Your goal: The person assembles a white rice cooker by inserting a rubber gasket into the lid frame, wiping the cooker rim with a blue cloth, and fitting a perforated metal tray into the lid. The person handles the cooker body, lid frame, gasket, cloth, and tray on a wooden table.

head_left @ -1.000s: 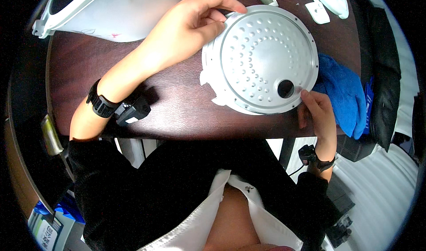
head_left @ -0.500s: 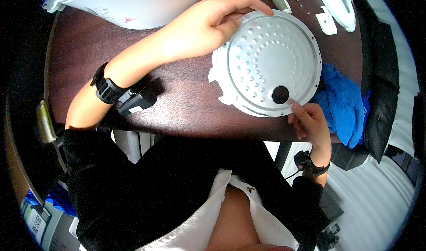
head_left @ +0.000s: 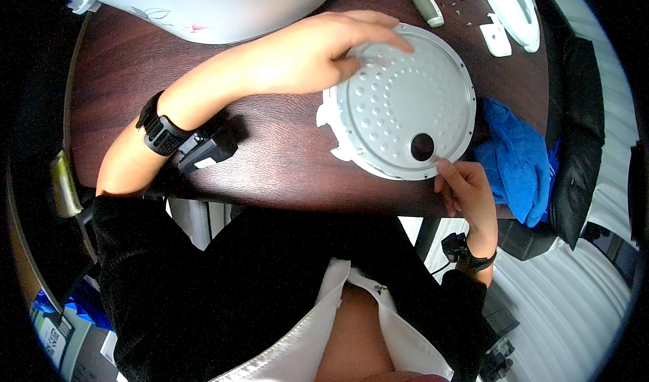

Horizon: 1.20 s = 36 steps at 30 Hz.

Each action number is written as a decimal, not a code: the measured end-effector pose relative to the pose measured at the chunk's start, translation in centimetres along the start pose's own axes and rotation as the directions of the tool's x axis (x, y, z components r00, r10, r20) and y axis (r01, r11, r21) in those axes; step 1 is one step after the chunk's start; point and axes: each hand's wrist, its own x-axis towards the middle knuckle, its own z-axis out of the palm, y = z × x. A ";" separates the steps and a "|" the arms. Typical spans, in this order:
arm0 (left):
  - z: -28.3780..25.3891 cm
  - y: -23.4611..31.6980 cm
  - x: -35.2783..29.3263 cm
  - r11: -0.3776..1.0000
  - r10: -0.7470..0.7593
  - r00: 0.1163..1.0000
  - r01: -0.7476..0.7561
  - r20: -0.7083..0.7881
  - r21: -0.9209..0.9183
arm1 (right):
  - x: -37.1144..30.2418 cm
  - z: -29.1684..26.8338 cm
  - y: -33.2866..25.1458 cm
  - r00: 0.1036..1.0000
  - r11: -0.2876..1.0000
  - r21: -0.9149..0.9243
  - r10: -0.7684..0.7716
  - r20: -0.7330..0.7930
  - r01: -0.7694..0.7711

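A round, light-grey dimpled lid plate (head_left: 426, 101) with a dark round hole near its lower edge is in front of me, tabs sticking out on its left side. My left hand (head_left: 338, 49) reaches over its upper left part, fingers stretched out and apart; whether a fingertip touches the surface is hard to tell. At the lower right rim, my right hand (head_left: 466, 187) pinches the plate's edge between thumb and fingers, close to the hole. Black straps circle both wrists.
On the dark wooden table (head_left: 284, 145), a pale rounded appliance body (head_left: 223, 10) stands at upper left. Beyond the plate lie a grey-green-handled tool (head_left: 422, 2), several small screws (head_left: 454, 4), a white bracket (head_left: 497, 38) and an oval white cover (head_left: 512, 10). A blue cloth (head_left: 517, 165) lies right.
The plate has shifted slightly left and its face looks less shiny. My left fingers have come off its upper rim and spread over the face. My right hand keeps its edge grip.
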 end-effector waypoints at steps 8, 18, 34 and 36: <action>-0.9 1.4 -0.8 0.997 0.026 0.989 -0.037 0.148 0.072 | 0.1 -0.1 0.1 1.000 1.000 -0.018 0.012 0.019 -0.012; -1.4 2.1 -1.7 0.988 0.118 0.978 -0.133 0.175 0.077 | 0.2 0.0 0.0 0.999 0.999 -0.029 0.026 -0.021 -0.026; -0.8 2.8 -1.1 0.976 -0.054 0.961 -0.006 0.272 0.216 | 0.4 0.1 -0.1 0.999 1.000 -0.007 0.026 -0.036 -0.027; -0.9 3.1 -1.2 0.973 -0.048 0.964 -0.014 0.261 0.229 | 0.5 0.0 0.1 1.000 1.000 0.019 0.011 -0.027 -0.011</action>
